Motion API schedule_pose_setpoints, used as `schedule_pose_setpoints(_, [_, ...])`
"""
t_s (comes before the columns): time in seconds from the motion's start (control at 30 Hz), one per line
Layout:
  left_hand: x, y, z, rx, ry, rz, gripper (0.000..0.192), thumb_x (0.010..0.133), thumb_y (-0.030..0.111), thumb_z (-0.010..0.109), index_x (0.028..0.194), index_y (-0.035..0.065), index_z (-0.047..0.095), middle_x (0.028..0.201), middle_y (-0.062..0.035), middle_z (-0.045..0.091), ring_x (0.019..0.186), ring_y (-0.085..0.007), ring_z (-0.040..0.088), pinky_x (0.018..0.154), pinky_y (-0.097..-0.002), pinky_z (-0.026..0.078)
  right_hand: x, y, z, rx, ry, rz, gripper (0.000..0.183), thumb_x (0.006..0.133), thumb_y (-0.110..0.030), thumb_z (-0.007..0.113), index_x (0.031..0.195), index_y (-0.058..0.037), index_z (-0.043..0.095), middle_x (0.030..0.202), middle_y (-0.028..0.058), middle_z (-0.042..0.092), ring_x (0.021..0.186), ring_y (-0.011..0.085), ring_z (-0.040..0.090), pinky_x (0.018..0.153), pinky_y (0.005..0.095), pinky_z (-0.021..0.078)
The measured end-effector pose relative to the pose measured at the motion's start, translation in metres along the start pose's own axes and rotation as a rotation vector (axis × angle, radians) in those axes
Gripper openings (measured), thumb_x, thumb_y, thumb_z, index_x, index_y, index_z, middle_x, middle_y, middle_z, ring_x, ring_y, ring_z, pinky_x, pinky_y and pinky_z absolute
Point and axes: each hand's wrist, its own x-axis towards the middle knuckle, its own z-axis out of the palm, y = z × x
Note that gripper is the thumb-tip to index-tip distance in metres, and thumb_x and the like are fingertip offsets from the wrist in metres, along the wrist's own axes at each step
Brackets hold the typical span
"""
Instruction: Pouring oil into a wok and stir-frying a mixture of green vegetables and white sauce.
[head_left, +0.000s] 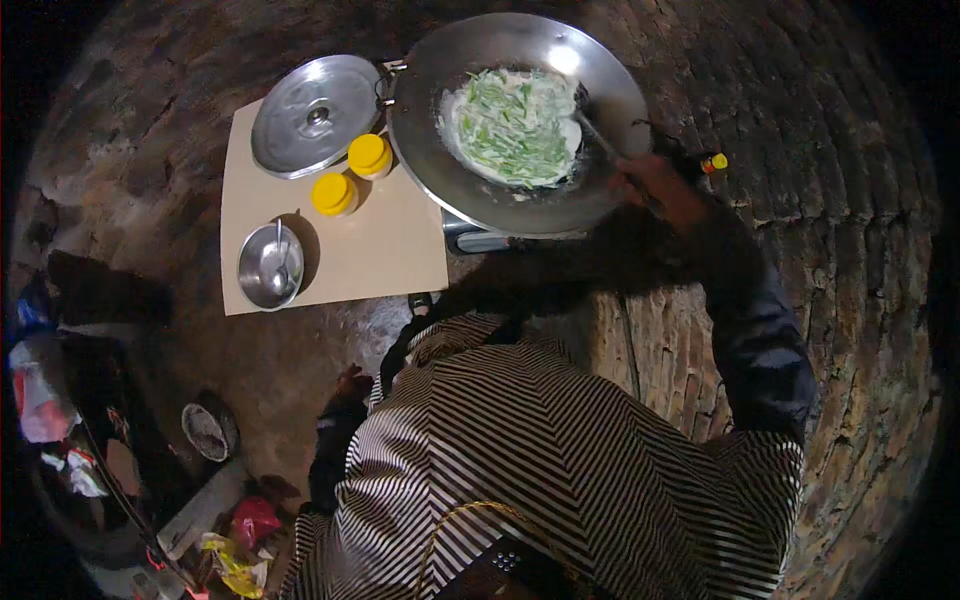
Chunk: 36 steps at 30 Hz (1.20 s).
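A large metal wok (510, 41) sits before me on a dark stove (480, 241). White batter mixed with green vegetable strips (517, 127) spreads over its bottom. My right hand (660, 187) grips the handle of a metal spatula (598, 138), whose blade rests at the right edge of the mixture. My left hand (352, 384) hangs low beside my striped garment (510, 420). It is dim there, so its fingers and anything in them are unclear.
Left of the wok, a tan board (390, 247) carries a metal lid (289, 112), two yellow-capped jars (370, 156) (334, 193) and a steel bowl (255, 259) with a spoon (280, 251). A small yellow-capped bottle (716, 163) stands right, near a brick wall (840, 300). Plastic bags (255, 521) lie lower left.
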Motion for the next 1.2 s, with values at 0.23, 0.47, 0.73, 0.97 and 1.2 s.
schedule_pose_setpoints(0.23, [-0.007, 0.007, 0.01, 0.303, 0.079, 0.331, 0.042, 0.079, 0.039, 0.059, 0.104, 0.0061, 0.055, 0.083, -0.0123, 0.064, 0.083, -0.0225, 0.058, 0.074, -0.0381, 0.047, 0.039, -0.001, 0.015, 0.094, -0.029, -0.018, 0.029, 0.086, -0.026, 0.049, 0.071, -0.0026, 0.06, 0.056, 0.0011, 0.05, 0.046, 0.0083, 0.043, 0.042, 0.023, 0.033])
schedule_pose_setpoints(0.47, [-0.011, -0.024, 0.012, 0.155, 0.165, 0.171, 0.035, 0.078, 0.036, 0.061, 0.094, 0.0046, 0.058, 0.079, -0.0066, 0.064, 0.073, -0.0185, 0.059, 0.068, -0.032, 0.048, 0.006, -0.018, 0.037, 0.373, -0.129, 0.335, 0.027, 0.084, -0.022, 0.048, 0.066, -0.0043, 0.057, 0.051, 0.0006, 0.048, 0.041, 0.0082, 0.041, 0.038, 0.0238, 0.0316])
schedule_pose_setpoints(0.73, [-0.004, -0.044, 0.024, 0.243, 0.142, 0.206, 0.034, 0.078, 0.035, 0.061, 0.093, 0.0042, 0.059, 0.078, -0.0066, 0.064, 0.073, -0.0184, 0.059, 0.067, -0.0317, 0.048, -0.084, -0.081, -0.008, 0.4, -0.317, 0.51, 0.027, 0.089, -0.027, 0.046, 0.082, -0.0035, 0.056, 0.061, -0.0019, 0.051, 0.049, 0.0028, 0.042, 0.042, 0.0182, 0.0308])
schedule_pose_setpoints(0.97, [-0.002, -0.051, 0.049, 0.428, 0.123, 0.321, 0.034, 0.078, 0.034, 0.062, 0.092, 0.0038, 0.059, 0.077, -0.0067, 0.063, 0.072, -0.0184, 0.059, 0.066, -0.0314, 0.048, 0.008, -0.044, 0.036, 0.65, -0.284, 0.221, 0.028, 0.09, -0.029, 0.047, 0.089, -0.003, 0.057, 0.056, -0.0058, 0.042, 0.047, 0.0036, 0.037, 0.044, 0.0198, 0.03])
schedule_pose_setpoints(1.2, [0.001, -0.055, 0.042, 0.717, 0.198, 0.416, 0.033, 0.078, 0.034, 0.062, 0.091, 0.0034, 0.059, 0.076, -0.0068, 0.063, 0.071, -0.0184, 0.059, 0.065, -0.0311, 0.047, -0.083, -0.061, 0.037, 0.476, -0.095, -0.042, 0.022, 0.091, -0.019, 0.048, 0.103, -0.002, 0.054, 0.065, -0.007, 0.038, 0.057, 0.0007, 0.031, 0.055, 0.0168, 0.0313])
